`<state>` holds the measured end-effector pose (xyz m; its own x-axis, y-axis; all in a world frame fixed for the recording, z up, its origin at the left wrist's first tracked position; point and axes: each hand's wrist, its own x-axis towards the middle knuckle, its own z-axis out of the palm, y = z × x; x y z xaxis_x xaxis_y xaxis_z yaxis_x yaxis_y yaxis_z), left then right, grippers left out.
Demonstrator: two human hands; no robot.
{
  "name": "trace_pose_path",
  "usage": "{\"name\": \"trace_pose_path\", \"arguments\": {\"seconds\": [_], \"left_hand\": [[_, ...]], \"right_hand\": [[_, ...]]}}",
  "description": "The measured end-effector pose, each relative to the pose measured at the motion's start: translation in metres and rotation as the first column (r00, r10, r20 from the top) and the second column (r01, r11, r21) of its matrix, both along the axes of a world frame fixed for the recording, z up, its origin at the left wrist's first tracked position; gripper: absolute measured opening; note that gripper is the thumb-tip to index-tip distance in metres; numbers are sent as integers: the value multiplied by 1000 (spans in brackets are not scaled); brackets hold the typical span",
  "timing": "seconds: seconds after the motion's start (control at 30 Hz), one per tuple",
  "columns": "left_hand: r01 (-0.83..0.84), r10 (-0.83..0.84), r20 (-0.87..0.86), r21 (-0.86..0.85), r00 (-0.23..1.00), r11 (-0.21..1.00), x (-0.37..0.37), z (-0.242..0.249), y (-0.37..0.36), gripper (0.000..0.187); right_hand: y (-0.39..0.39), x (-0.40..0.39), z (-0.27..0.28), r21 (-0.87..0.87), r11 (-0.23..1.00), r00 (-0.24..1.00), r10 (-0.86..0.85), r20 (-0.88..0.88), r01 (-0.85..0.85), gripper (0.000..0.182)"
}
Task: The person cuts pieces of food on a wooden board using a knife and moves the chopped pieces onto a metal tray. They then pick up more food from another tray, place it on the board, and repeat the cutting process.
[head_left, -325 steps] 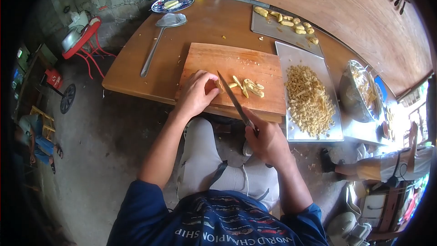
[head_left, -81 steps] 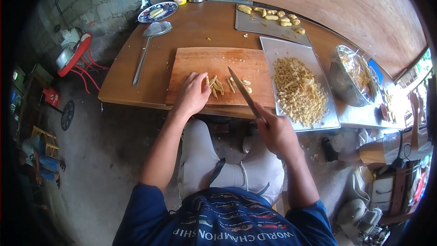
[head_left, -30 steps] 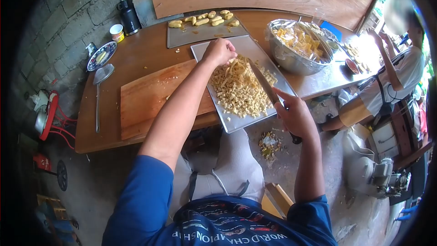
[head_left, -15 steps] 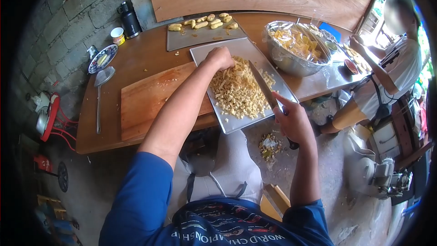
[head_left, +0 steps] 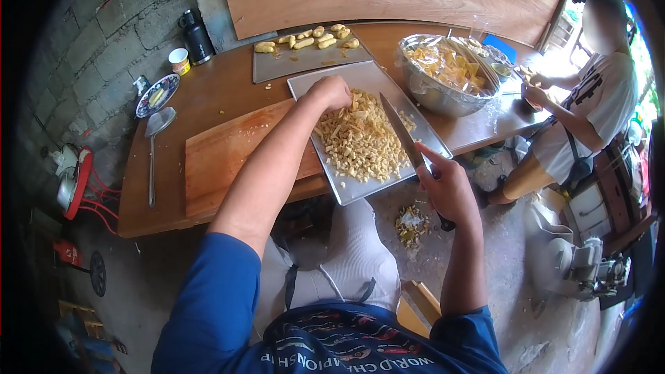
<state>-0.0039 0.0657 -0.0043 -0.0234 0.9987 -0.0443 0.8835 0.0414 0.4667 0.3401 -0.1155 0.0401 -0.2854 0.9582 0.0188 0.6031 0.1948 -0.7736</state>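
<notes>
My right hand (head_left: 449, 194) is wrapped round the handle of a kitchen knife (head_left: 400, 127). Its long blade points away from me, over the right side of a heap of pale yellow chopped pieces (head_left: 364, 145). The heap lies on a grey metal tray (head_left: 302, 84) that overhangs the table's front edge. At the heap's upper left edge, my left hand (head_left: 330, 94) is bent down with its fingers drawn together. Their tips are hidden, so what they hold cannot be made out. Left of the tray is a wooden cutting board (head_left: 218, 166), partly behind my left forearm.
Behind is another tray (head_left: 277, 69) with several peeled yellow pieces (head_left: 303, 43). A plastic-covered metal bowl (head_left: 443, 100) of yellow slices stands right. A skimmer (head_left: 152, 159), patterned plate (head_left: 147, 104), cup (head_left: 179, 61) and black flask (head_left: 196, 38) are left. A co-worker (head_left: 596, 97) stands right.
The co-worker's hands have come down towards the table's right end. My hands and the knife have stayed almost in place; the view has shifted slightly.
</notes>
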Motion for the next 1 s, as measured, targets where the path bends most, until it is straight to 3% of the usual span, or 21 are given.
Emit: {"name": "trace_pose_path", "arguments": {"seconds": [0.13,0.2,0.23,0.33,0.4,0.53,0.57,0.63,0.77,0.83,1.0], "left_hand": [[6,1,-90,81,996,997,9,8,-11,25],[-91,83,83,105,993,990,13,14,-13,29],[-91,82,83,108,993,990,7,5,-4,29],[49,-52,14,193,999,980,-7,-17,10,35],[9,-75,170,363,983,932,-18,-20,14,41],[-72,26,193,236,981,969,-39,35,-49,41],[-88,45,192,223,980,971,-56,30,-60,41],[-40,-33,192,369,981,928,-94,25,-89,39],[-173,129,228,183,965,968,-138,20,-181,38],[51,-70,122,154,990,987,-157,5,-212,41],[251,-258,46,126,965,960,-155,-23,-248,55]], "right_hand": [[-1,1,-4,28,1000,1000,12,12,-12,54],[-3,2,-2,23,1000,1000,9,5,-9,54],[-3,2,-1,16,1000,1000,4,-4,-4,54],[-10,-2,12,-73,997,1000,-28,-2,28,54],[-9,0,11,-61,998,1000,-25,-8,24,54],[-9,8,-7,-11,1000,997,-29,-67,28,53],[-12,7,-6,-80,996,989,-50,-139,40,52],[-11,10,-23,-14,999,981,-31,-193,29,51],[-17,10,-48,-75,997,938,-20,-345,-6,54],[-20,2,-57,-99,995,927,-10,-375,-29,53],[-32,-29,-51,-98,990,926,60,-373,-104,53]]}}
